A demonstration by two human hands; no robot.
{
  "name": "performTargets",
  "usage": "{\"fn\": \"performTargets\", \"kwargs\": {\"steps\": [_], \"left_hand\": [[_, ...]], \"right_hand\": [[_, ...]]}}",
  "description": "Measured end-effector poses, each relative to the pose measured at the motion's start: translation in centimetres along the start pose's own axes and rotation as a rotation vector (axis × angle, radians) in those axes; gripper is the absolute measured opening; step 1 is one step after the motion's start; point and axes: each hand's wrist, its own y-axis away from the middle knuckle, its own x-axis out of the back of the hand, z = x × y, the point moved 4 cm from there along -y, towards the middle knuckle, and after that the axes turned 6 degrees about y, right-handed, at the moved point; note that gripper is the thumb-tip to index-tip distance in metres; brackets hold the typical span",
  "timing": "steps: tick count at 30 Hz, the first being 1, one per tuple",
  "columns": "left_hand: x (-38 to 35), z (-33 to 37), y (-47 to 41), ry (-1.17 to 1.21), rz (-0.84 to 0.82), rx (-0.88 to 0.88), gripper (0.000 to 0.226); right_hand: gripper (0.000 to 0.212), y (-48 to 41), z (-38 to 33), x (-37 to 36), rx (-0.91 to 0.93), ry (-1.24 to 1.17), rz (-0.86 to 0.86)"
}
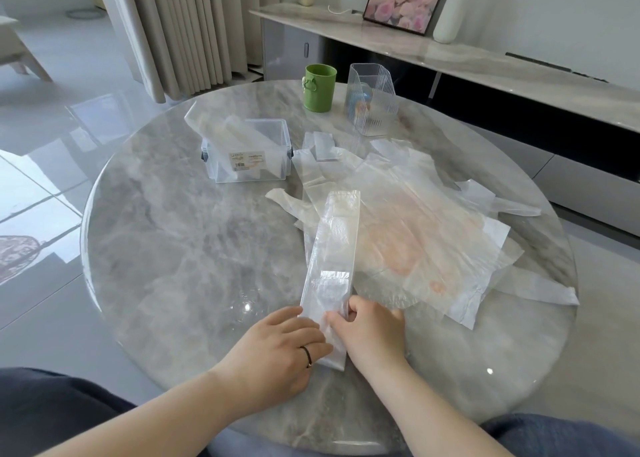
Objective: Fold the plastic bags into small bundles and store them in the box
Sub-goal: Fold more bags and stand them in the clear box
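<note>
A long folded clear plastic strip (337,245) on a round grey marble tabletop (173,248).
The left hand (277,347) presses it flat; the right hand (372,332) pinches its edge, fingertips veiled by film.

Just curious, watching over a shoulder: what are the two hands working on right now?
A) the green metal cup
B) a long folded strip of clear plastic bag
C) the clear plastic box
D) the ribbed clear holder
B: the left hand presses and the right hand pinches the near end of the long folded strip of clear plastic bag; the green metal cup and clear plastic box stand untouched farther off.
</note>
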Motion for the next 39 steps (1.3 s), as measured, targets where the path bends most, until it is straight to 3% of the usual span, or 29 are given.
{"fn": "performTargets", "kwargs": {"steps": [4,8,12,15,18,25,29,31,34,37,39], "left_hand": [[0.0,0.2,-0.6,0.008,-0.01,0.035,0.034],[-0.5,-0.1,-0.2,0.054,-0.019,0.05,0.035],[-0.7,-0.3,-0.2,0.068,-0.032,0.071,0.036],[-0.5,-0.1,-0.4,0.076,-0.006,0.069,0.037],[-0.1,0.1,-0.6,0.034,0.109,0.024,0.033],[1.5,-1.0,-0.7,-0.066,0.029,0.013,0.038],[1.0,-0.9,-0.6,-0.038,0.07,0.025,0.034],[0.2,-0.6,-0.7,-0.012,0.096,0.026,0.029],[0.0,-0.9,-1.0,0.029,0.127,0.085,0.03],[1.0,-1.5,-0.9,0.151,0.176,0.161,0.045],[1.8,-1.3,-0.6,0.227,0.185,0.176,0.049]], "right_hand": [[0.026,-0.1,-0.6,0.3,0.011,0.019,0.06],[0.053,-0.7,0.7,1.2,-0.016,-0.081,0.135],[0.027,-0.2,0.4,1.9,0.385,0.045,0.468],[0.033,0.7,-0.2,0.9,0.595,0.183,0.362],[0.034,1.2,-0.7,0.5,0.619,0.208,0.198],[0.031,0.5,-0.6,0.6,0.601,0.18,0.237],[0.033,0.5,-0.3,0.7,0.578,0.161,0.239],[0.046,0.7,-0.5,0.6,0.558,0.077,0.112],[0.082,1.0,-0.2,0.8,0.503,0.025,-0.055],[0.066,1.3,0.4,0.2,0.551,0.064,-0.111],[0.067,1.4,0.6,-0.2,0.564,0.055,-0.084]]}}
